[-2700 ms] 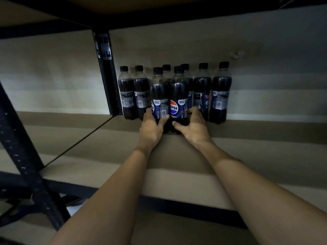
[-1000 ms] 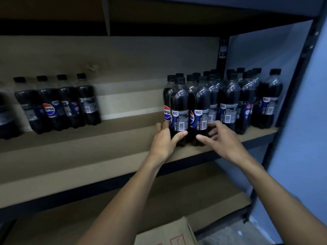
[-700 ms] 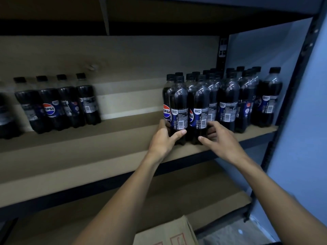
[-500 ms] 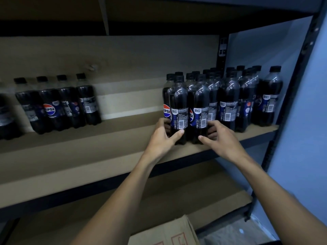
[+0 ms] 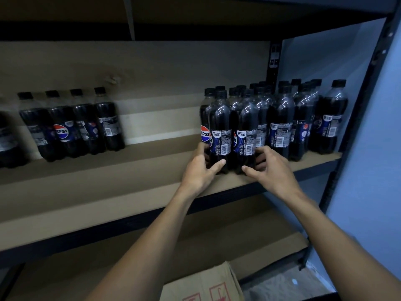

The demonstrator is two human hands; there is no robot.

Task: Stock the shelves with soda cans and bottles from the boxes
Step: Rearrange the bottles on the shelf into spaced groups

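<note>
Nearest the camera, the top of a cardboard box (image 5: 204, 285) with red printed marks is seen at the bottom edge, in front of the lower shelf (image 5: 249, 231). Two bare forearms are stretched up and forward over it.

The left hand (image 5: 198, 170) is wrapped around the base of the left front bottle (image 5: 219, 131), with the thumb laid across its front and the fingers curled round its left side. The right hand (image 5: 271, 168) is closed around the base of the right front bottle (image 5: 246, 135), the thumb set against the front and the fingers bent behind it. Both bottles are held upright, side by side and touching, with their bases on the brown board of the shelf (image 5: 130, 170) close to its front edge.

Just behind and to the right of them, a cluster of bottles (image 5: 282, 118) with dark soda and black caps is packed several rows deep, up to the right end of the shelf. Well apart to the left, a row of bottles (image 5: 65, 127) is lined up against the back panel (image 5: 152, 68). A black post (image 5: 273, 59) is seen at the back right corner, and a blue wall (image 5: 368, 148) beyond the frame.
</note>
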